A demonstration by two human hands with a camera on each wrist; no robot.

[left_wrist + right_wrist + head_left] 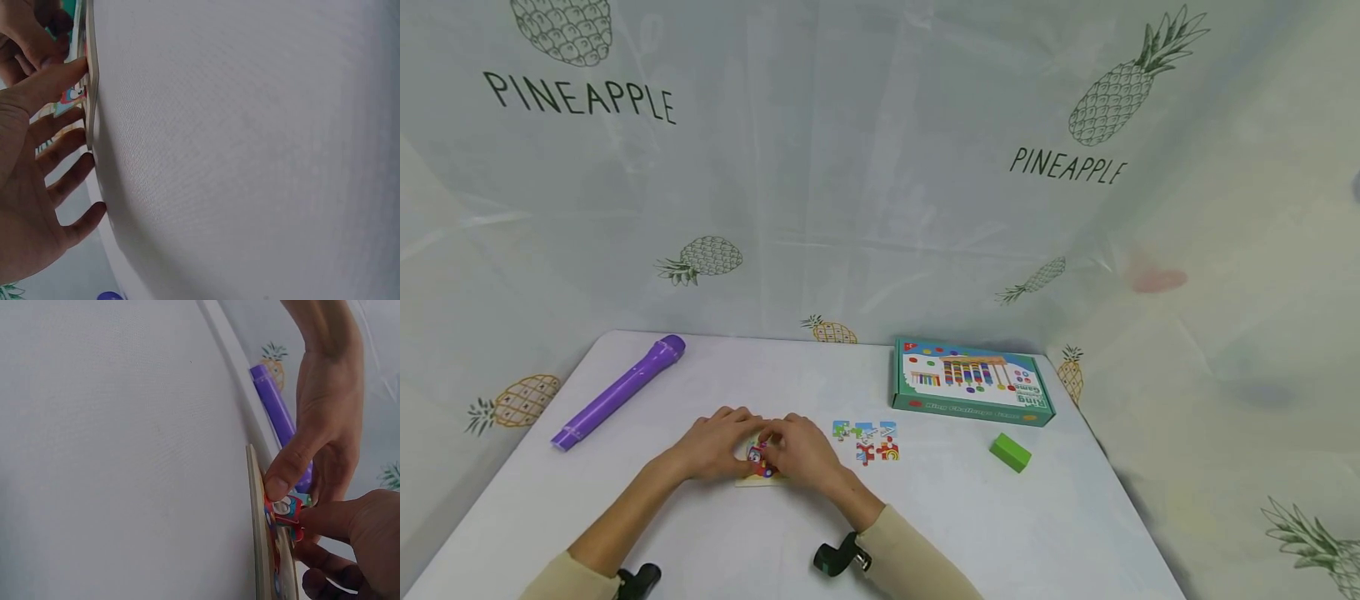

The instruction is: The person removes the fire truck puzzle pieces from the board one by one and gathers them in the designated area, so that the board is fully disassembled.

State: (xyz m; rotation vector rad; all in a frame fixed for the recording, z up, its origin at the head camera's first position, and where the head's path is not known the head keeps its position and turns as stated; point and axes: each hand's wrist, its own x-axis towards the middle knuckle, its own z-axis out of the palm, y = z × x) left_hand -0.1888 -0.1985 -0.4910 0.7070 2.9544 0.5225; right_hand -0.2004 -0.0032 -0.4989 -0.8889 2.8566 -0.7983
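Observation:
A small wooden puzzle board [751, 482] with a colourful picture lies on the table between the hands. My left hand [713, 444] rests at its left side, fingers spread and fairly straight; in the left wrist view the thumb and forefinger touch the board's edge. From the right, my right hand [805, 452] pinches a red, white and blue puzzle piece [287, 509], tilted up from the board in the right wrist view. The left thumb lies against the picture beside that piece. Part of the board is hidden under the hands.
Several loose puzzle pieces [867, 433] lie right of the board. Farther right are a green block [1011, 452] and a ring game box [973, 383]. A purple microphone-shaped stick [621, 392] lies at the left. Pineapple-print sheeting [865, 167] hangs behind the table.

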